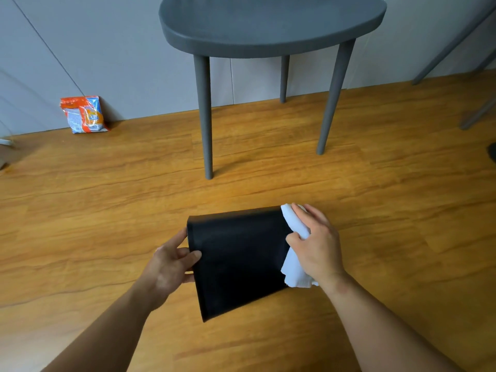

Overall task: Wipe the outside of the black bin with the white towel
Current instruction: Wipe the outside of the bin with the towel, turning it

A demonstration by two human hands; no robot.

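You are steadying the black bin (239,259) — lying tipped on the floor (107,224) — with your left hand (171,261) gripping its rim while your right hand (316,245) is pressing the white towel (294,267) against its base end, risking sliding the bin if that grip loosens.

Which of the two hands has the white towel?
The right hand holds the white towel against the black bin; the left hand only grips the bin's other edge, with no cloth.
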